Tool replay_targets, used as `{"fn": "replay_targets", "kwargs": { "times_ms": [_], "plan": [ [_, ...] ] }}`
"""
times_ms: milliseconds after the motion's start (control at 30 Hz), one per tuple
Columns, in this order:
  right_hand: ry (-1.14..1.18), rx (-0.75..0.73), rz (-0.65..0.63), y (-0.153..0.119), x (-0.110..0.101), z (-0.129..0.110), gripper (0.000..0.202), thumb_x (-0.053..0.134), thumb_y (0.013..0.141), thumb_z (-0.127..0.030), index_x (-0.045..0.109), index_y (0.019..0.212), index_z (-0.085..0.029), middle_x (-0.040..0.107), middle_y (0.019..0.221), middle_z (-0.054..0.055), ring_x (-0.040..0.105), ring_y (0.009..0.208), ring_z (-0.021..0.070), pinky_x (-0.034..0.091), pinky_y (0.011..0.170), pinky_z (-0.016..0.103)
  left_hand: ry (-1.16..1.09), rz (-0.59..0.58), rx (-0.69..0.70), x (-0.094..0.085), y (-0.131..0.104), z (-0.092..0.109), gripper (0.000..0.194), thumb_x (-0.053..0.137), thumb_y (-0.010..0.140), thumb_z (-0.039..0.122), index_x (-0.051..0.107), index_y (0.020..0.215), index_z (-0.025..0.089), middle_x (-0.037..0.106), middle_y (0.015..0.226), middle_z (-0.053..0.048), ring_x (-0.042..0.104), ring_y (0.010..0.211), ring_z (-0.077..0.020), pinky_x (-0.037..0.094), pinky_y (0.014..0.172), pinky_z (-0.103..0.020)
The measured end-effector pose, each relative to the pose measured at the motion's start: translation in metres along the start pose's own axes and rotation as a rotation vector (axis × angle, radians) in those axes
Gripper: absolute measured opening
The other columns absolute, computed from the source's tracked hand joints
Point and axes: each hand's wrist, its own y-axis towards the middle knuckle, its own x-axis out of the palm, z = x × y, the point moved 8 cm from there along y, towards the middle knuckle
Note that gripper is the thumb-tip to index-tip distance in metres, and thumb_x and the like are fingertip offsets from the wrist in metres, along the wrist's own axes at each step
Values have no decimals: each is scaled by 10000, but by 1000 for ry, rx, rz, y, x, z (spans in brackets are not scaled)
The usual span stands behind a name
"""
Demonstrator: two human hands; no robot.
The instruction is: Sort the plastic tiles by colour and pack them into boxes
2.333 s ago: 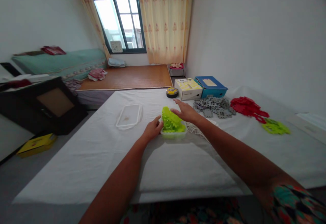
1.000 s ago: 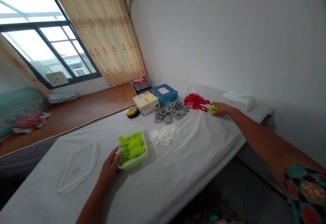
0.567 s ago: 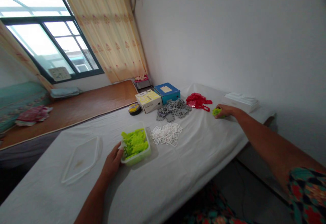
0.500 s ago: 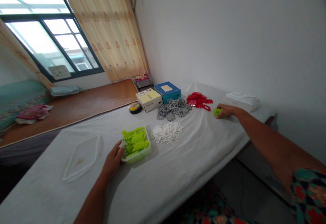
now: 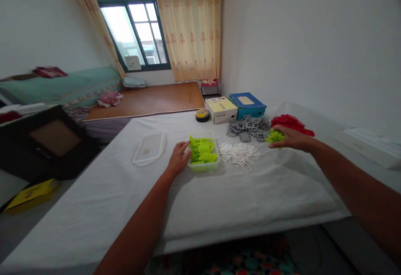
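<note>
A clear plastic container [image 5: 203, 167] full of lime-green pieces [image 5: 202, 150] stands on the white cloth. My left hand [image 5: 180, 157] rests against its left side, fingers at the rim. My right hand [image 5: 290, 138] is closed around a bunch of green pieces [image 5: 275, 136], beside the red pieces [image 5: 290, 121] and in front of them. White square pieces [image 5: 238, 154] lie just right of the container, with a heap of grey pieces [image 5: 249, 128] behind them.
A clear lid [image 5: 150, 147] lies left of the container. A round black-and-yellow tin [image 5: 202, 115], a cream-yellow box [image 5: 221, 110] and a blue box [image 5: 247, 104] stand at the back. A white box [image 5: 366, 145] is at the right, by the wall.
The view has turned left. My right hand has moved from beyond the red pieces towards the container, with the green bunch still in it. My left hand remains at the container's side.
</note>
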Motion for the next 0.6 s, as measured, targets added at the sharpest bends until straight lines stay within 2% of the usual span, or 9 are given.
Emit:
{"fn": "replay_targets", "kwargs": {
  "times_ms": [33, 133, 233, 333, 467, 533, 600],
  "plan": [
    [27, -82, -70, 10, 12, -35, 596, 791, 572, -541, 581, 1007, -192, 650, 865, 63, 616, 779, 234, 485, 665, 327, -5, -15, 27, 2, 0, 1, 444, 463, 916, 380, 584, 1309, 214, 516, 1250, -121, 515, 1186, -229, 512, 932, -380],
    [99, -312, -123, 33, 50, -129, 622, 774, 643, -518, 567, 1133, -196, 661, 942, 56, 620, 808, 209, 495, 703, 313, 1, -67, 87, 6, -2, 6, 377, 455, 938, 384, 667, 1214, 240, 465, 1336, -112, 451, 1274, -246, 364, 1109, -453],
    [120, -457, -106, 51, 93, -189, 614, 788, 668, -466, 580, 1180, -200, 676, 1042, 72, 632, 932, 227, 500, 808, 337, -1, -102, 138, 5, -5, 15, 348, 453, 949, 400, 704, 1146, 262, 437, 1411, -92, 416, 1318, -256, 318, 1138, -470],
    [82, -504, -60, 68, 125, -214, 564, 756, 733, -379, 576, 1231, -187, 642, 1208, 123, 604, 1103, 253, 471, 951, 387, -24, -19, 146, -9, -4, 17, 351, 438, 958, 379, 687, 1168, 250, 526, 1334, -101, 464, 1279, -236, 356, 1115, -454],
    [1, -562, 51, 76, 137, -222, 385, 573, 859, -198, 582, 1241, -161, 603, 1296, 153, 543, 1223, 248, 393, 1065, 442, -35, 177, 54, -37, 2, -4, 331, 465, 936, 327, 675, 1168, 220, 602, 1228, -109, 543, 1189, -222, 421, 1059, -435],
    [33, -582, 67, 73, 141, -224, 390, 481, 860, -97, 595, 1226, -169, 620, 1277, 131, 557, 1207, 225, 399, 1069, 435, -47, 193, -16, -42, 5, -16, 342, 465, 929, 314, 660, 1187, 204, 618, 1223, -118, 564, 1164, -227, 461, 1014, -432],
    [127, -581, 32, 70, 148, -227, 442, 446, 821, -34, 604, 1210, -172, 639, 1246, 115, 585, 1167, 215, 429, 1051, 437, -47, 155, -34, -37, 6, -19, 378, 445, 937, 319, 626, 1240, 185, 614, 1262, -130, 551, 1195, -234, 450, 1026, -445]
  ]
}}
